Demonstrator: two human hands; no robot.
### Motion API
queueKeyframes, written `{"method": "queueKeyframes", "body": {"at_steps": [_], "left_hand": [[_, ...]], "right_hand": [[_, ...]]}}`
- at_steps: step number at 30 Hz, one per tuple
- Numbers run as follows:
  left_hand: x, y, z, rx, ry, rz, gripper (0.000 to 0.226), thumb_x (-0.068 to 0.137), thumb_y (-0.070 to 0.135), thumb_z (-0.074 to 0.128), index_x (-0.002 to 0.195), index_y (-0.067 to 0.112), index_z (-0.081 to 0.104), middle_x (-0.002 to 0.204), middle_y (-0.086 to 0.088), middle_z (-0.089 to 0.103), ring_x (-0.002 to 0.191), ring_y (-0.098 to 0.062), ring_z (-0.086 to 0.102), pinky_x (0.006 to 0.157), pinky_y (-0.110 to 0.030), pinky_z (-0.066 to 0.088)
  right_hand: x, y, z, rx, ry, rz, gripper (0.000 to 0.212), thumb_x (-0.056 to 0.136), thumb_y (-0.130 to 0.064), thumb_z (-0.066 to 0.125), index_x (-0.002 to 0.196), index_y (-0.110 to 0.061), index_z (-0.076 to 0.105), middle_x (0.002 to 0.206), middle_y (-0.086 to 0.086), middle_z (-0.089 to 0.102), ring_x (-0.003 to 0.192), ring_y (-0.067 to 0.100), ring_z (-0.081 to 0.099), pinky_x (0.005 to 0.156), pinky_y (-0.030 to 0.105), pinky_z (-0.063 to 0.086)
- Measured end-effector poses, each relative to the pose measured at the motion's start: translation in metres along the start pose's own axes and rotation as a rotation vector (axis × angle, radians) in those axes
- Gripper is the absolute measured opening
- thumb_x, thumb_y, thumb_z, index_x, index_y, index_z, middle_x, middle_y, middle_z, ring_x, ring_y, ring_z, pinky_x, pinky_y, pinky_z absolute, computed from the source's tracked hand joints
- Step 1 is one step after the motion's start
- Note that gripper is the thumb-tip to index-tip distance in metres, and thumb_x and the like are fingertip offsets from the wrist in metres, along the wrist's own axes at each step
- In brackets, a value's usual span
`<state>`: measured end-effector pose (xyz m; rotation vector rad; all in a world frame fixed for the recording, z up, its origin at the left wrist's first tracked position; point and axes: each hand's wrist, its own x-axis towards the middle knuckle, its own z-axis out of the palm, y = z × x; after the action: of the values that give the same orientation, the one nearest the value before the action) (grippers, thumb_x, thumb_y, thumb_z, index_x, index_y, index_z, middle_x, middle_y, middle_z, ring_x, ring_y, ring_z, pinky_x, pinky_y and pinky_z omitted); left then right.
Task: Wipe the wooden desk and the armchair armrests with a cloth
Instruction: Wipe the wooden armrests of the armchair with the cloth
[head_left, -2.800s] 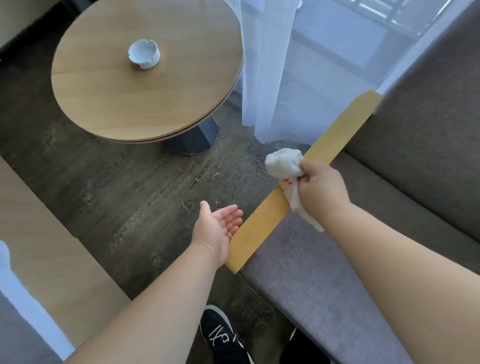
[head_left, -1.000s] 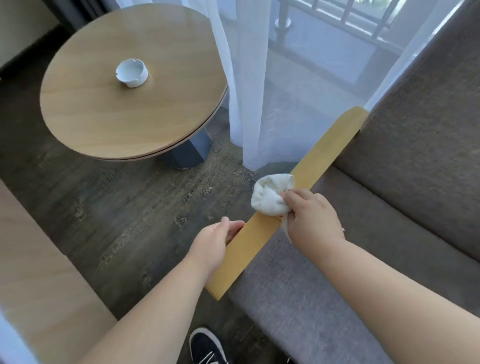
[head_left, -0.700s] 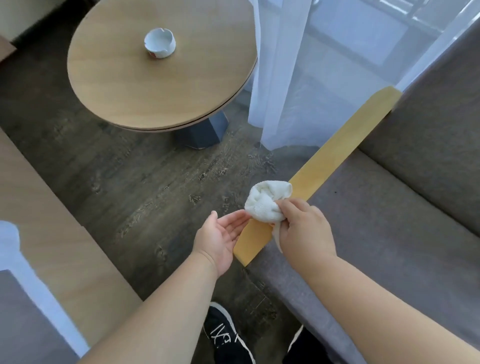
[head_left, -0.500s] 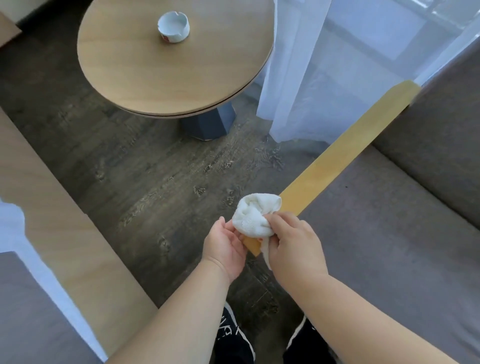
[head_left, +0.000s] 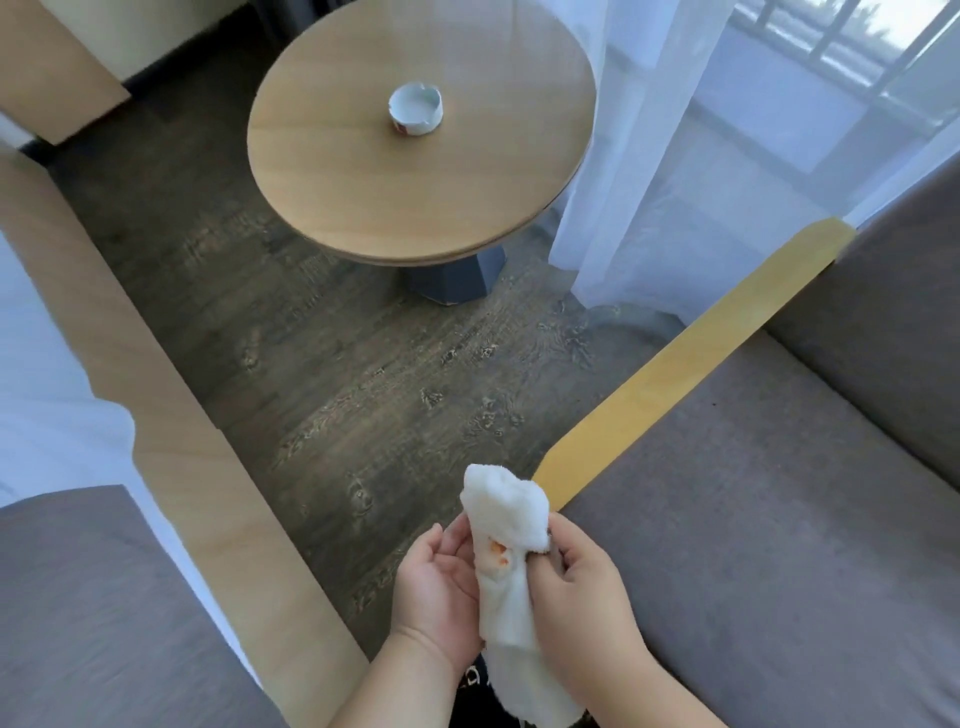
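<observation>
A white cloth (head_left: 506, 551) with a small orange mark hangs between my two hands, just off the near end of the yellow wooden armrest (head_left: 685, 358). My right hand (head_left: 582, 597) pinches the cloth from the right side. My left hand (head_left: 439, 582) cups it from the left, palm up, fingers against the fabric. The armrest runs diagonally from lower centre to upper right along the grey armchair seat (head_left: 779, 519). Neither hand touches the armrest.
A round wooden table (head_left: 363, 171) with a white ashtray (head_left: 415, 109) stands ahead on the dark wood floor. Sheer white curtains (head_left: 639, 156) hang at the upper right. A light wooden frame (head_left: 171, 405) with white bedding and grey fabric lies to the left.
My right hand slid the cloth down the armrest to its near end and lifted it off. My left hand left the armrest edge and came up against the cloth, which now hangs unfolded.
</observation>
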<state>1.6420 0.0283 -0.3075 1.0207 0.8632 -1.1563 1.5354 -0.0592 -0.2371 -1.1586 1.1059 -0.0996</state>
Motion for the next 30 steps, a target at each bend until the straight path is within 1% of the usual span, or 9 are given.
{"method": "queueKeyframes", "body": {"at_steps": [2,6,10,12,14,17,21,24,30], "left_hand": [[-0.024,0.007,0.026,-0.018,-0.043,0.025,0.048,0.104,0.035,0.039,0.102,0.004,0.076,0.099,-0.026,0.078,0.083,-0.040,0.079,0.072,-0.047,0.061],[-0.094,0.021,0.105,0.011,-0.144,0.082,0.052,0.101,0.032,0.041,0.094,0.004,0.084,0.099,-0.023,0.078,0.086,-0.039,0.078,0.072,-0.047,0.064],[-0.189,0.034,0.194,0.094,-0.255,0.131,0.051,0.101,0.033,0.042,0.092,0.006,0.084,0.100,-0.022,0.078,0.087,-0.039,0.078,0.074,-0.046,0.064],[-0.232,0.037,0.233,0.146,-0.285,0.154,0.050,0.102,0.034,0.042,0.090,0.007,0.082,0.099,-0.022,0.078,0.089,-0.039,0.077,0.079,-0.046,0.063],[-0.274,0.038,0.269,0.224,-0.327,0.180,0.047,0.102,0.034,0.042,0.091,0.007,0.079,0.097,-0.022,0.076,0.093,-0.039,0.074,0.087,-0.048,0.061],[-0.330,0.038,0.316,0.317,-0.439,0.217,0.061,0.103,0.029,0.040,0.053,0.013,0.072,0.063,-0.011,0.069,0.057,-0.026,0.072,0.054,-0.033,0.061],[-0.405,0.027,0.363,0.489,-0.582,0.260,0.053,0.101,0.024,0.039,0.053,0.015,0.060,0.057,-0.008,0.060,0.050,-0.025,0.064,0.051,-0.026,0.054],[-0.457,0.007,0.385,0.570,-0.755,0.252,0.067,0.103,0.026,0.036,0.040,0.019,0.058,0.047,-0.004,0.058,0.042,-0.020,0.063,0.046,-0.022,0.053],[-0.560,-0.079,0.403,0.824,-1.018,0.308,0.062,0.100,0.012,0.035,0.041,0.014,0.054,0.043,-0.001,0.053,0.036,-0.016,0.055,0.038,-0.017,0.045]], "right_hand": [[-0.008,-0.029,-0.017,0.087,-0.082,0.002,0.026,0.082,-0.040,0.065,0.098,-0.024,0.078,0.078,-0.002,0.076,0.068,0.007,0.064,0.059,0.021,0.050],[-0.035,-0.098,-0.056,0.221,-0.148,-0.089,0.022,0.093,-0.017,0.066,0.112,-0.019,0.077,0.107,0.017,0.079,0.095,0.031,0.076,0.082,0.047,0.059],[-0.079,-0.183,-0.091,0.310,-0.101,-0.225,0.029,0.086,-0.024,0.074,0.116,-0.022,0.075,0.106,0.013,0.080,0.092,0.027,0.078,0.074,0.036,0.061],[-0.102,-0.222,-0.107,0.301,-0.053,-0.284,0.032,0.091,-0.019,0.069,0.122,-0.027,0.070,0.109,0.015,0.079,0.094,0.029,0.077,0.076,0.041,0.061],[-0.124,-0.258,-0.122,0.277,0.022,-0.345,0.039,0.098,-0.009,0.060,0.127,-0.034,0.067,0.111,0.017,0.078,0.098,0.037,0.075,0.086,0.056,0.060],[-0.160,-0.309,-0.140,0.223,0.203,-0.394,0.046,0.098,-0.004,0.050,0.121,-0.040,0.068,0.106,0.016,0.079,0.101,0.046,0.073,0.093,0.070,0.053],[-0.220,-0.364,-0.162,0.243,0.428,-0.460,0.042,0.099,-0.012,0.050,0.121,-0.042,0.069,0.108,0.012,0.078,0.105,0.041,0.073,0.095,0.066,0.055],[-0.275,-0.389,-0.180,0.300,0.555,-0.519,0.043,0.093,-0.012,0.048,0.112,-0.042,0.072,0.106,0.014,0.078,0.105,0.044,0.072,0.096,0.065,0.056],[-0.399,-0.389,-0.235,0.436,0.848,-0.592,0.035,0.101,-0.014,0.049,0.113,-0.040,0.068,0.102,0.017,0.079,0.093,0.040,0.075,0.082,0.059,0.062]]}}
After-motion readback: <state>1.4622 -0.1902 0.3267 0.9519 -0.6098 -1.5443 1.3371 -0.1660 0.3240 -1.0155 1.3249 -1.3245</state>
